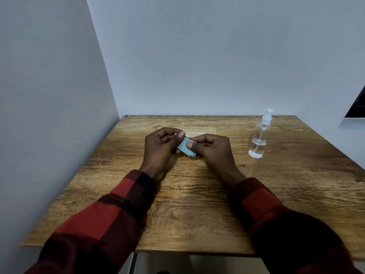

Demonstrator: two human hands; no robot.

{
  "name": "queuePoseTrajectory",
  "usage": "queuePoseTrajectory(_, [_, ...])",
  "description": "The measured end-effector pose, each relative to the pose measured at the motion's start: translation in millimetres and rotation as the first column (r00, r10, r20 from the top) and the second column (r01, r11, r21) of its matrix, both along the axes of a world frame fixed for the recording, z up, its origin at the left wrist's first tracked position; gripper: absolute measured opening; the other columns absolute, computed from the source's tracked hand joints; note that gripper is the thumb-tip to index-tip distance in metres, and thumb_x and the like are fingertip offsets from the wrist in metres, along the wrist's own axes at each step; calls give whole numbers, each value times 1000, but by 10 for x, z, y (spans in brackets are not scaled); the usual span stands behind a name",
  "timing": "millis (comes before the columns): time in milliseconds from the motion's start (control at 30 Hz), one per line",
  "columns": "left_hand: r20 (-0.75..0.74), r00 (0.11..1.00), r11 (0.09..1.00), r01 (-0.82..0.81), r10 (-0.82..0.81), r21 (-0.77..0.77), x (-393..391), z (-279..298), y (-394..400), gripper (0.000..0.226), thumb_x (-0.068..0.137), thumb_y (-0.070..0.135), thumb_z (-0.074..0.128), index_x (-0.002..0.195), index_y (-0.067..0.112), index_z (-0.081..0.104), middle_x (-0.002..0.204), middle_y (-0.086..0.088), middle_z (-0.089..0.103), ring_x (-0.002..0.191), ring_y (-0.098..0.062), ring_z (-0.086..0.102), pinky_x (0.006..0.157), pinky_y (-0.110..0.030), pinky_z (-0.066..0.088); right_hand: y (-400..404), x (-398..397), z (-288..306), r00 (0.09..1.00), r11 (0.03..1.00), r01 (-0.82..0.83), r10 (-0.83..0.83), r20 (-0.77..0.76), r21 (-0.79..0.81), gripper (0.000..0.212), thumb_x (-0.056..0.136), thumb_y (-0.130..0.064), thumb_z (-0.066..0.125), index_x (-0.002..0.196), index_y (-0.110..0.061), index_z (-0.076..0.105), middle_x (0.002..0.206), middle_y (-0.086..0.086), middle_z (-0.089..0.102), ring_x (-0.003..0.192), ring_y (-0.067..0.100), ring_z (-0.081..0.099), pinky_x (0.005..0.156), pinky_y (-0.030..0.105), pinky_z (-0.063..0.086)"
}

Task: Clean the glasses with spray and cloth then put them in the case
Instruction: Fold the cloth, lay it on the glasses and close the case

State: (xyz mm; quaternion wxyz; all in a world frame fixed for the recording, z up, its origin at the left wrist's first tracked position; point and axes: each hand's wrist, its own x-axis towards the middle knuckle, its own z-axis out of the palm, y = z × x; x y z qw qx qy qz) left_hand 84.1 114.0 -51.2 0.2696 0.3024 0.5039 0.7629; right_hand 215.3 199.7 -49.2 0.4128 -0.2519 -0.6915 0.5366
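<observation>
Cloth (185, 148) pinched by both hands, spray bottle (259, 136) right

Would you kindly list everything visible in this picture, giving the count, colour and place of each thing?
cloth: one, light blue, folded, pinched between both hands above the middle of the table
spray bottle: one, clear with a white nozzle, partly filled with clear liquid, upright at the table's far right
flat packet: one, tan with printed text, lying on the table behind the hands; whether it is the case I cannot tell
table: one, brown wood grain, set in a corner of pale walls
glasses: none clearly visible; possibly hidden by the hands
sleeves: two, red and black check, on both forearms
left hand: one, gripping the cloth
right hand: one, thumb pressing the cloth
</observation>
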Motion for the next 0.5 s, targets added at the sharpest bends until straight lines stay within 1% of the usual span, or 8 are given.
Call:
queuePoseTrajectory(67, [-8,1000,1000,-16,16,-8,-2,2,-5,12,90,4,75,98,-4,73,84,-19,75,82,-36,68,69,-38,55,-2,8,12,1000,1000,8,-8,-8,2,10,84,-10,81,90,-2,78,80,10,77,73,18,76,65,28,61])
queuePoseTrajectory(133, [-4,1000,1000,-19,19,1,-6,7,-7,16,89,3,76,101,-8,72,87,-21,75,82,-38,66,69,-39,55,5,-1,18,1000,1000,18,-18,-23,-15,7,85,-10,80,87,-4,78,80,10,77,74,19,75,66,29,60])
queuePoseTrajectory(200, [5,1000,1000,-26,26,17,-8,15,-7,19,89,2,76,102,-10,71,88,-23,74,79,-37,66,67,-38,54,19,-12,23,998,999,31,-33,-53,-41,5,84,-9,80,85,-4,78,77,9,76,71,16,73,63,28,58])
queuePoseTrajectory(233, [9,999,999,-32,32,16,-11,22,-8,19,88,2,77,102,-10,71,88,-23,75,75,-35,67,66,-37,54,25,-16,29,997,998,40,-44,-69,-48,4,84,-8,80,84,-4,78,76,8,76,68,13,71,61,26,55])
queuePoseTrajectory(300, [0,999,999,-36,36,-1,-16,39,-22,20,87,2,77,102,-10,71,87,-21,76,66,-25,68,65,-37,54,33,-20,35,992,996,58,-65,-105,-73,4,85,-7,80,85,-4,78,75,7,75,67,10,70,59,24,54])
queuePoseTrajectory(333, [-10,1000,1000,-26,26,-12,-19,40,-25,19,87,2,77,102,-8,72,87,-20,76,65,-22,68,65,-37,54,40,-19,31,989,993,68,-79,-125,-91,4,86,-8,79,87,-4,77,75,7,75,67,10,70,59,24,54])
queuePoseTrajectory(433, [-20,1000,999,15,-16,-29,-29,26,-12,12,88,0,76,99,-1,75,92,-19,77,82,-29,72,71,-40,55,62,2,26,985,990,80,-96,-146,-115,8,89,-10,77,93,-4,75,83,8,75,74,13,71,60,26,55])
queuePoseTrajectory(500, [-12,1000,1000,7,-7,-21,-30,37,-9,14,87,-2,76,101,-1,74,94,-22,77,86,-32,74,73,-41,60,67,22,50,991,992,26,-41,-126,-123,12,87,-5,77,99,-4,74,85,9,75,77,17,72,63,28,57])
